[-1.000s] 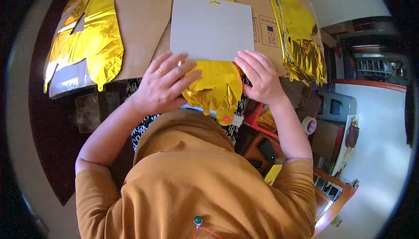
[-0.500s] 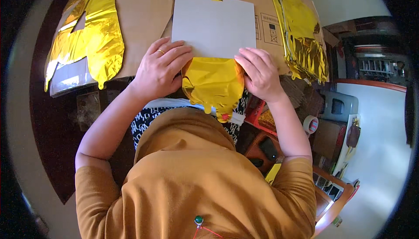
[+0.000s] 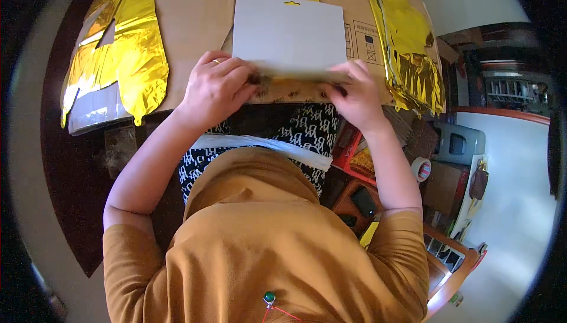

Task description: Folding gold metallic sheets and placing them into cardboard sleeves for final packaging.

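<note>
A white card [image 3: 288, 33] with a hang slot at its far edge lies before me on brown cardboard [image 3: 195, 22]. My left hand [image 3: 216, 90] is closed at its near left corner, thumb and fingers bent together. At the near right corner my right hand [image 3: 359, 95] grips in the same way. Between the hands the near edge is smeared by motion, with a thin yellowish strip along it. Whether gold foil lies folded there or under the card, I cannot tell.
Flat gold foil balloons lie at the left [image 3: 139, 51], at the right [image 3: 410, 33] and behind the card. A white strip [image 3: 266, 146] crosses my lap. To the right are a tape roll [image 3: 420, 169], a phone [image 3: 362, 200] and a grey plastic stool [image 3: 458, 140].
The gold foil that hung below the card toward my lap no longer shows there. My hands have curled closer at the card's near edge, and the card has shifted slightly toward me.
</note>
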Motion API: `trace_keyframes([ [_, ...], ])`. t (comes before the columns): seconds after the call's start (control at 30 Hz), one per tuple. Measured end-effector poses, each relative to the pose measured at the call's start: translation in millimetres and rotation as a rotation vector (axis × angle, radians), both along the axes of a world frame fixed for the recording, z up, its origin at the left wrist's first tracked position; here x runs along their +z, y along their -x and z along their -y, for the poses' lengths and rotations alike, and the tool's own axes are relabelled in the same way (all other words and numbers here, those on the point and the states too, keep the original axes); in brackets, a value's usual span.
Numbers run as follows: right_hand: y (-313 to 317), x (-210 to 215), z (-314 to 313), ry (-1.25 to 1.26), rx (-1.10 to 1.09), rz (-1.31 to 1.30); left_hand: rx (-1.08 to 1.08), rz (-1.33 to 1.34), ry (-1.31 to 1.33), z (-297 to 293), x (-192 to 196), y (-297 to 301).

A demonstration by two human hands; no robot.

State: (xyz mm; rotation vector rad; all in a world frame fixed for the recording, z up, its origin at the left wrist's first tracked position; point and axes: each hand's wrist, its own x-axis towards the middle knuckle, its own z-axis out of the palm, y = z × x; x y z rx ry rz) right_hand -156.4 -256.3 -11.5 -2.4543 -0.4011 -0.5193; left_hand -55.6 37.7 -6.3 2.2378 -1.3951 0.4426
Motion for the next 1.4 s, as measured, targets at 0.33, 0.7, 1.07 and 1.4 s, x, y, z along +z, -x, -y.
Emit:
trace_keyframes([
  [0.33,-22.9,20.6,-3.8,-0.102,-0.253,-0.352,0.295,-0.452,0.262,16.6,9.9,1.0],
  [0.7,-33.8,27.9,4.1,-0.019,-0.153,-0.362,-0.169,-0.043,-0.304,49.6,1.8,14.7],
  [1.07,25.2,-5.7,-61.3,0.378,-0.147,-0.016,-0.168,-0.105,-0.327,49.4,2.4,15.5],
  [1.4,26.0,18.4,-58.9,0.443,-0.127,-0.134,0.259,-0.053,-0.398,17.2,32.1,38.0],
])
